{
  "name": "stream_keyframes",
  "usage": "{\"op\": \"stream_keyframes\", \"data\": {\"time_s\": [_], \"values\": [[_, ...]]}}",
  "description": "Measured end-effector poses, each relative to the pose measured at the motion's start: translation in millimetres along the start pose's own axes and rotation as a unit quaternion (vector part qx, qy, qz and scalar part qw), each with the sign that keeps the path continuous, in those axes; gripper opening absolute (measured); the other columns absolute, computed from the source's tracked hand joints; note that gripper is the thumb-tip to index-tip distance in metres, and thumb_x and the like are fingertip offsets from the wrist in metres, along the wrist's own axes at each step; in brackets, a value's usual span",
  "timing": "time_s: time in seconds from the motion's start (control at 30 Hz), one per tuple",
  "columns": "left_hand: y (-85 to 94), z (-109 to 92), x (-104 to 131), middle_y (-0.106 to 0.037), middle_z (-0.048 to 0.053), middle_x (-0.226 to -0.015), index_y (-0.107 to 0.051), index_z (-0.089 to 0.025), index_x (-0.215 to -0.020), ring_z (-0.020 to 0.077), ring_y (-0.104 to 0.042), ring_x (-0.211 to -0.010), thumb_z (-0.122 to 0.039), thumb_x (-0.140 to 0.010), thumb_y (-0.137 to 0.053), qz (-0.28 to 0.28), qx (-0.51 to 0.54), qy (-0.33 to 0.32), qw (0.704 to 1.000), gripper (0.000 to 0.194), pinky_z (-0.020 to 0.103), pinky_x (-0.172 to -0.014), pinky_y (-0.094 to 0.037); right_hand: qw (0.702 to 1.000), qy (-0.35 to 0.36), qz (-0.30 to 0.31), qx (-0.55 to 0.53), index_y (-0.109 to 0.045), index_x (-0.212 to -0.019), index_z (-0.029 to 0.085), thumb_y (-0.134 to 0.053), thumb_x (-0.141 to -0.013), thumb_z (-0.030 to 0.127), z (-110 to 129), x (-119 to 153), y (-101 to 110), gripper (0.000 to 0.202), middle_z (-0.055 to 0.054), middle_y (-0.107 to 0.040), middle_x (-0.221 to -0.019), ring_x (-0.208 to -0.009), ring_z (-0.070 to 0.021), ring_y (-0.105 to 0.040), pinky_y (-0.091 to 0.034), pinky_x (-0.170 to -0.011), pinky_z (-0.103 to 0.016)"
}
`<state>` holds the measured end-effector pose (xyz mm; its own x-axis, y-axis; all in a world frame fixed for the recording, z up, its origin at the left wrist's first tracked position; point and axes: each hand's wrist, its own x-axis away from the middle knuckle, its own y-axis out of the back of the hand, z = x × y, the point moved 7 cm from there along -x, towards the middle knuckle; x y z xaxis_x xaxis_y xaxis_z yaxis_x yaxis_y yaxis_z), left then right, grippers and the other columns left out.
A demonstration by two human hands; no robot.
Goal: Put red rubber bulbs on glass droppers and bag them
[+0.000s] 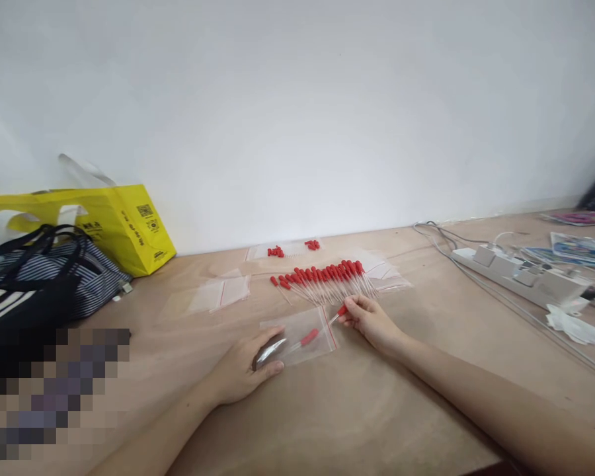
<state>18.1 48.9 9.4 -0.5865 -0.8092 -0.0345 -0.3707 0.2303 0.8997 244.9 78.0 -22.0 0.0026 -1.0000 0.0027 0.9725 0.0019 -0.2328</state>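
My left hand (235,370) is curled round the closed end of a clear zip-lock bag (297,322), thumb and fingers at its edges. Inside the bag lies one dropper (309,337) with a red rubber bulb. By its red bulb, my right hand (371,324) pinches another dropper (342,310), whose thin clear tube points left at the bag's red-lined mouth. Whether the tip is inside the mouth, I cannot tell. Just beyond the bag, several red-bulbed droppers (327,274) lie side by side in a row, tubes toward me.
Loose red bulbs (276,252) lie near the wall. Flat clear bags (208,295) are left of the row, with more bags (391,277) at its right. A power strip (520,274) with cables occupies the right; a yellow bag (129,228) and a striped bag (92,271) stand left.
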Motion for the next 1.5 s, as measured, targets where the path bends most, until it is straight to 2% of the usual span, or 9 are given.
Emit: {"op": "stream_keyframes", "data": {"time_s": [0.3, 0.43, 0.6, 0.77, 0.9, 1.0, 1.2, 1.33, 1.5], "values": [[-1.0, -1.6, -1.2, -0.046, 0.005, -0.127, -0.041, -0.021, -0.123, 0.0217, -0.045, -0.113, -0.042, -0.079, -0.047, -0.012, -0.004, -0.005, 1.0, 0.05, 0.035, -0.095, -0.036, 0.966, 0.037, 0.169, 0.193, -0.062, -0.079, 0.013, -0.07, -0.057, 0.032, -1.7, -0.7, -26.3, 0.03, 0.002, -0.058, -0.061, -0.048, -0.0056, -0.044, -0.035, -0.049, -0.02], [-1.0, -1.7, -1.1, -0.047, 0.004, -0.127, -0.041, -0.023, -0.123, 0.0219, -0.046, -0.113, -0.043, -0.079, -0.047, -0.013, 0.002, -0.011, 1.0, 0.049, 0.035, -0.094, -0.037, 0.952, 0.035, 0.229, 0.199, -0.059, -0.072, 0.013, -0.069, -0.059, 0.033, -2.4, -1.7, -42.4, 0.026, 0.002, -0.058, -0.061, -0.046, -0.0048, -0.044, -0.034, -0.046, -0.018], [-1.9, 0.6, -0.8, -0.047, 0.005, -0.127, -0.04, -0.023, -0.124, 0.0223, -0.045, -0.113, -0.045, -0.08, -0.046, -0.02, 0.007, -0.023, 1.0, 0.049, 0.036, -0.094, -0.036, 0.947, 0.054, 0.242, 0.204, -0.056, -0.059, 0.015, -0.071, -0.052, 0.039, -4.3, -4.3, -52.5, 0.029, 0.002, -0.057, -0.06, -0.054, -0.0085, -0.051, -0.04, -0.053, -0.02], [-3.4, 3.6, 0.3, -0.045, 0.005, -0.128, -0.038, -0.023, -0.125, 0.0227, -0.044, -0.114, -0.045, -0.08, -0.046, -0.013, 0.01, -0.02, 1.0, 0.05, 0.037, -0.095, -0.035, 0.911, 0.015, 0.288, 0.295, -0.062, -0.06, 0.014, -0.065, -0.059, 0.039, 4.8, -17.1, -45.1, 0.025, 0.004, -0.052, -0.051, -0.046, -0.0066, -0.045, -0.035, -0.045, -0.017], [-0.6, 4.5, 2.6, -0.042, 0.005, -0.131, -0.036, -0.023, -0.127, 0.024, -0.039, -0.117, -0.046, -0.079, -0.047, -0.005, 0.009, -0.037, 0.999, 0.054, 0.039, -0.097, -0.033, 0.903, 0.065, 0.178, 0.385, -0.061, -0.059, 0.014, -0.06, -0.065, 0.032, 35.2, -49.9, -41.5, 0.019, 0.003, -0.056, -0.052, -0.048, -0.007, -0.047, -0.036, -0.046, -0.017], [3.7, 8.5, 4.7, -0.037, 0.006, -0.134, -0.034, -0.023, -0.128, 0.0248, -0.034, -0.121, -0.046, -0.078, -0.047, 0.001, -0.002, -0.042, 0.999, 0.057, 0.041, -0.1, -0.03, 0.87, 0.121, 0.092, 0.47, -0.063, -0.067, 0.014, -0.059, -0.068, 0.026, 47.2, -70.2, -65.1, 0.013, -0.001, -0.063, -0.065, -0.058, -0.0091, -0.055, -0.04, -0.053, -0.017], [8.5, 18.7, 7.2, -0.042, 0.004, -0.131, -0.039, -0.026, -0.125, 0.0225, -0.036, -0.12, -0.043, -0.082, -0.043, 0.019, 0.007, -0.026, 0.999, 0.046, 0.041, -0.101, -0.029, 0.821, 0.115, 0.048, 0.557, -0.064, -0.078, 0.014, -0.055, -0.071, 0.017, 30.3, -92.7, -130.3, 0.012, -0.01, -0.065, -0.082, -0.078, -0.0198, -0.06, -0.044, -0.066, -0.027], [8.7, 19.2, 7.4, -0.041, 0.003, -0.131, -0.04, -0.026, -0.125, 0.022, -0.036, -0.12, -0.044, -0.082, -0.044, 0.024, 0.015, -0.021, 0.999, 0.047, 0.041, -0.101, -0.029, 0.788, 0.08, 0.032, 0.61, -0.062, -0.087, 0.008, -0.051, -0.073, 0.011, 20.1, -98.1, -150.4, 0.018, -0.019, -0.061, -0.094, -0.087, -0.0278, -0.059, -0.045, -0.068, -0.035], [9.0, 16.2, 7.4, -0.042, 0.003, -0.131, -0.04, -0.026, -0.124, 0.0218, -0.036, -0.12, -0.041, -0.081, -0.045, 0.021, 0.023, -0.027, 0.999, 0.046, 0.041, -0.101, -0.028, 0.765, 0.067, 0.062, 0.637, -0.056, -0.096, 0.005, -0.038, -0.08, 0.006, 9.4, -96.4, -165.0, 0.024, -0.022, -0.059, -0.097, -0.09, -0.027, -0.058, -0.045, -0.069, -0.035]]}}
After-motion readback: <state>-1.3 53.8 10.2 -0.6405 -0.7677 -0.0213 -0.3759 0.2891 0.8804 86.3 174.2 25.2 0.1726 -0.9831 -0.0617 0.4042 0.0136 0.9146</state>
